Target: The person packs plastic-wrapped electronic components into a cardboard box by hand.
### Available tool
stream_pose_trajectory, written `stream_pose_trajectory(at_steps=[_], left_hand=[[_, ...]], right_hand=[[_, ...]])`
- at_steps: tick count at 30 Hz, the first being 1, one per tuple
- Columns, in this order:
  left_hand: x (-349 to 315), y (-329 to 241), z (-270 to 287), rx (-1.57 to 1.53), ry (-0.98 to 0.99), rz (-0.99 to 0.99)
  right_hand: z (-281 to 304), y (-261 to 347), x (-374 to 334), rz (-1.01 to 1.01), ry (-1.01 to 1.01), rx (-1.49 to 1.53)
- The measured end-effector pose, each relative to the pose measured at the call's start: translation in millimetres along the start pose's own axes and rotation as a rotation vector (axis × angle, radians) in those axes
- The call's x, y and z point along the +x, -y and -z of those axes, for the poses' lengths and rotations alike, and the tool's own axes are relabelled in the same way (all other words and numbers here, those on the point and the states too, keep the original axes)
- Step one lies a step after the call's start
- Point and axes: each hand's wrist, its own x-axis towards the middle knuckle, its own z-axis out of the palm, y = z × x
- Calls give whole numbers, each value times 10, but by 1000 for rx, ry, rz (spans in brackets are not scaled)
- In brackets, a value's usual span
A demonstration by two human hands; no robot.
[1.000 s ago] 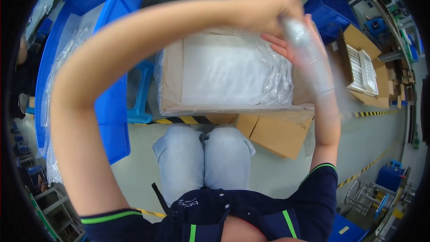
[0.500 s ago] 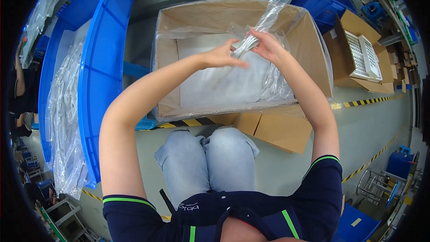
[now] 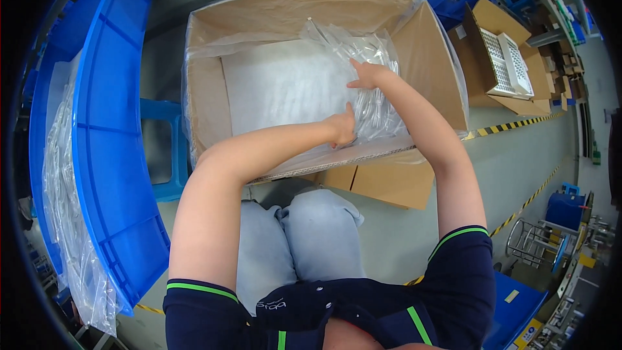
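Note:
Inside a plastic-lined cardboard carton [image 3: 440,65], clear plastic bags of white cables [image 3: 382,116] lie along the right side. My right hand [image 3: 368,76] is over the upper part of these bags, thumb and forefinger apart, seemingly holding nothing. Lower down, by the bags' left edge, my left hand [image 3: 343,126] has its fingers apart; some fingertips are hidden below the hand. Whether either hand touches the plastic is hard to tell. A white sheet [image 3: 285,84] covers the carton's floor left of the bags.
At the left stands a large blue bin [image 3: 113,155] with more bagged cables [image 3: 65,188]. A blue stool [image 3: 170,155] is between bin and carton. Closed brown boxes [image 3: 389,185] sit under the carton's front edge. An open box with white trays [image 3: 512,65] stands at the right.
The bagged cables my right hand held up now lie in the carton with the others. Both hands have moved down to them. The view has shifted, so the bin appears farther left.

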Motion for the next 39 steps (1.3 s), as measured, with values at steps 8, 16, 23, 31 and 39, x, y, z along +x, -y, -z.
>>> stream_pose_trajectory(at_steps=[8, 16, 23, 31, 39], left_hand=[[369, 299, -121, -165, 16, -33], [463, 295, -272, -358, -26, -45], [336, 60, -295, 245, 39, 94], [272, 257, -378, 23, 95, 452], [-2250, -727, 1274, 971, 167, -112]], right_hand=[[588, -241, -471, 174, -171, 493], [-104, 22, -75, 83, -314, 40], [-381, 68, 530, 376, -335, -396], [-13, 620, 395, 213, -328, -401], [367, 737, -503, 863, -613, -220]])
